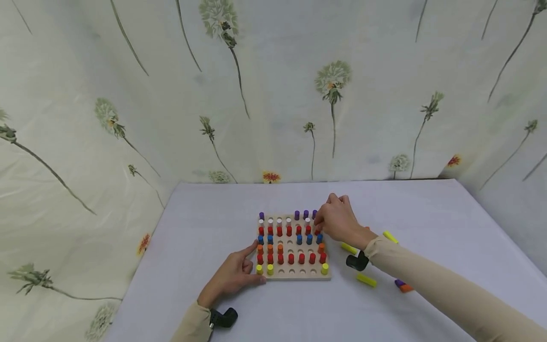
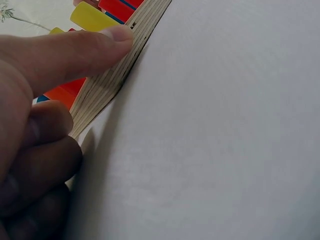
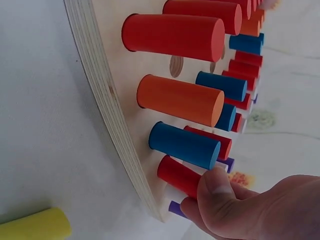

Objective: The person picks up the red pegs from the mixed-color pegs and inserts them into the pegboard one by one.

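Observation:
A square wooden pegboard [image 1: 285,278] stands on the table with rows of coloured pegs in its holes. At its near left corner my left hand [image 1: 232,275] rests its straight thumb on the board's edge, the index finger reaching along the left side. My right hand [image 1: 339,221] is over the far right of the board. Its thumb and fingertip pinch a white peg [image 3: 174,193], mostly hidden, between a red peg [image 3: 179,176] and a purple peg [image 3: 176,209]. A blue peg [image 3: 184,145] and an orange peg [image 3: 180,100] stand nearer the wrist camera.
Loose yellow pegs [image 1: 366,280] lie on the table [image 1: 290,311] right of the board, some partly behind the right forearm. A loose orange peg [image 1: 407,288] and a purple one [image 1: 399,282] lie farther right. A flower-print cloth [image 1: 273,95] hangs behind the table.

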Action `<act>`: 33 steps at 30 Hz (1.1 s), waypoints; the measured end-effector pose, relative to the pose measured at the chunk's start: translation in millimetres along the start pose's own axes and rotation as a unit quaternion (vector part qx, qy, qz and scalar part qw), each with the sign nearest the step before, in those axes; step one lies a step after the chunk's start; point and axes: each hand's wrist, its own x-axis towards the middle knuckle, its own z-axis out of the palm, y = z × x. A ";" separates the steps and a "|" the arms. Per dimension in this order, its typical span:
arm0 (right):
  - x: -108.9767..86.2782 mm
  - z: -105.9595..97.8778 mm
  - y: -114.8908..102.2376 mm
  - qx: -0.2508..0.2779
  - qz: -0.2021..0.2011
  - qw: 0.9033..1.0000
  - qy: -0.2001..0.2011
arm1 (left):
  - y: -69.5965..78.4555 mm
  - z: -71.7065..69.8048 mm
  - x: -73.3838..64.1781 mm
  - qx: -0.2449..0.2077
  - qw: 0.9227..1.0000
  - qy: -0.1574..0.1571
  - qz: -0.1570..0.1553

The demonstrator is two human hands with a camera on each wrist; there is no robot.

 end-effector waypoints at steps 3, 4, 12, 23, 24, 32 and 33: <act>0.9 2.5 -0.6 0.000 -0.002 1.000 -0.005 | -1.5 -0.4 -0.9 0.003 1.000 -0.001 -0.002; 1.2 3.2 -0.8 0.000 -0.002 1.000 -0.006 | -1.7 -0.9 -0.8 0.005 1.000 -0.001 -0.002; 7.1 2.8 -3.0 -0.001 -0.007 1.000 -0.023 | -1.8 -5.0 2.5 0.007 1.000 0.002 0.000; 7.9 -10.5 2.4 -0.011 -0.003 0.997 -0.081 | -2.7 -2.0 8.5 0.001 1.000 -0.003 -0.006; 7.1 -13.1 2.9 -0.011 -0.004 0.997 -0.082 | -2.6 -2.0 9.0 0.002 1.000 -0.004 -0.003; 0.4 -39.9 17.3 -0.007 -0.017 0.997 -0.073 | -1.4 -3.1 9.7 0.019 1.000 0.004 0.000; -0.7 -44.2 20.8 -0.006 -0.016 0.997 -0.071 | -1.3 -3.5 9.4 0.023 1.000 0.006 0.000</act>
